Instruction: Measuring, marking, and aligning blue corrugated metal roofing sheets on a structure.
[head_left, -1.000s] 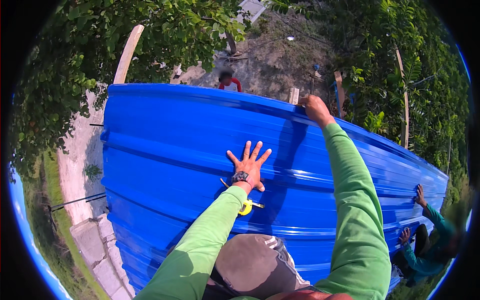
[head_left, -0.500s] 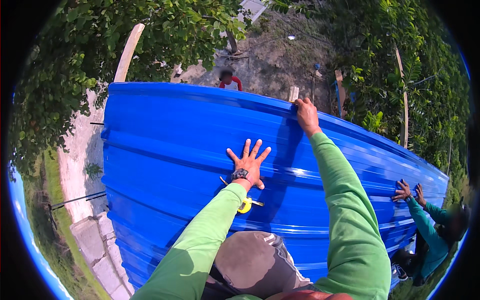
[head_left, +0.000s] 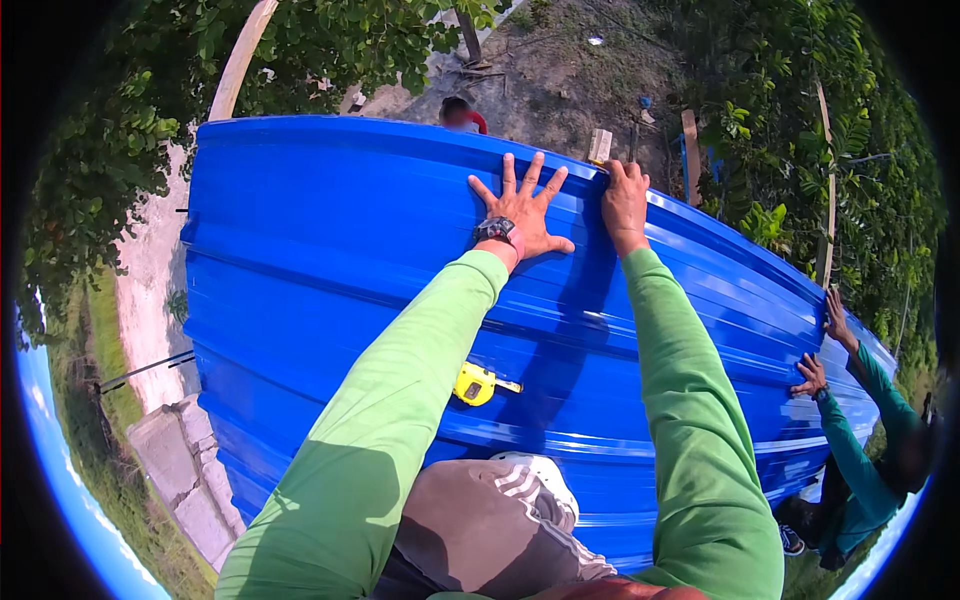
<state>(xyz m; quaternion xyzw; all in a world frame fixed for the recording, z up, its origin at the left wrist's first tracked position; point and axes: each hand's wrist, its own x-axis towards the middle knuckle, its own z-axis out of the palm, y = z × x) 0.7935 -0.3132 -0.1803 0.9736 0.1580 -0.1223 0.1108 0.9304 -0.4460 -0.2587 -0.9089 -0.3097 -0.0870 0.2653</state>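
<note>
Blue ribbed metal roofing sheets (head_left: 330, 270) spread beneath me, their far edge running from upper left down to the right. My left hand (head_left: 520, 218), a watch on its wrist, lies flat on the sheet with fingers spread, just short of that edge. Over the far edge my right hand (head_left: 626, 208) curls its fingers and grips the sheet; the fingertips are partly hidden. A yellow tape measure (head_left: 475, 384) with a short bit of blade out lies on the sheet beside my left forearm. My knee in grey trousers (head_left: 470, 515) rests near it.
At the right a co-worker in teal sleeves (head_left: 850, 455) has both hands on the sheet. Another person (head_left: 462, 115) stands below the far edge. Wooden posts (head_left: 238, 62) rise past it. Concrete blocks (head_left: 180, 460) line the lower left; trees (head_left: 110, 130) crowd around.
My left hand has slid farther up the sheet toward the far edge, uncovering more of the tape measure. The co-worker's one hand has moved up to the edge. My right hand keeps its grip.
</note>
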